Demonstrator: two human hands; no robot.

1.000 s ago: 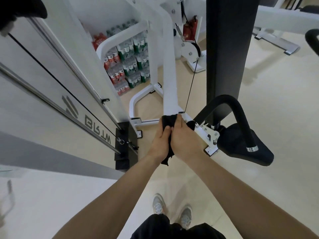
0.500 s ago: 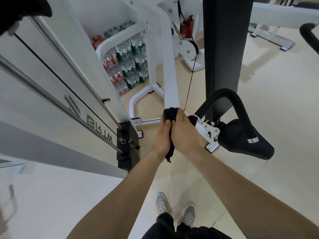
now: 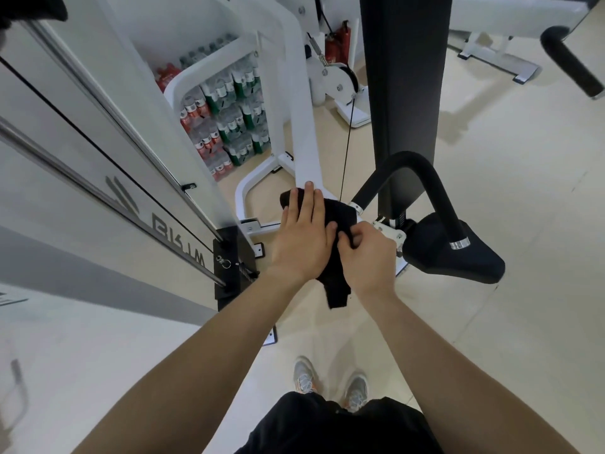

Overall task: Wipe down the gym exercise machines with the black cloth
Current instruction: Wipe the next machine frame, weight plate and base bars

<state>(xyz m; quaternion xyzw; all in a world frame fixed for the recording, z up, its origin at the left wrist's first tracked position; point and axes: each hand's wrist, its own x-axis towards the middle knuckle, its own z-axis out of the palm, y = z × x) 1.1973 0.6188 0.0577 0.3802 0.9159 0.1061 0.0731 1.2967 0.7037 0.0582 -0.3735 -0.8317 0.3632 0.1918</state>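
**A:** What is at the far left?

**B:** A white weight-stack housing [image 3: 98, 142] with a grey logo. Steel guide rods [image 3: 98, 196] run down it to a black weight plate [image 3: 229, 257]. Behind that, packs of bottled water [image 3: 229, 126] are stacked on the floor [image 3: 491, 191].

**A:** And the black cloth?

**B:** The black cloth [image 3: 340, 214] is draped over the low end of the machine's white frame post [image 3: 301, 126], with one tail hanging down below the person's wrists.

**A:** What are the hands doing?

**B:** The left hand [image 3: 302, 237] lies flat on the cloth with its fingers straight, pressing it to the frame. Its longest fingertip reaches onto the bare white post. The right hand [image 3: 366, 257] is just beside it, with its fingers curled and its thumb and fingertips pinching a fold of the cloth.

**A:** What is to the right of them?

**B:** A thin black cable [image 3: 345, 152] rises towards a pulley [image 3: 340, 80], and a tall black column [image 3: 402, 93] stands behind it. A curved padded handle [image 3: 425, 178] arches over a black seat pad [image 3: 458, 253].

**A:** Anything below?

**B:** The person's grey shoes [image 3: 304, 378] are on the pale floor.
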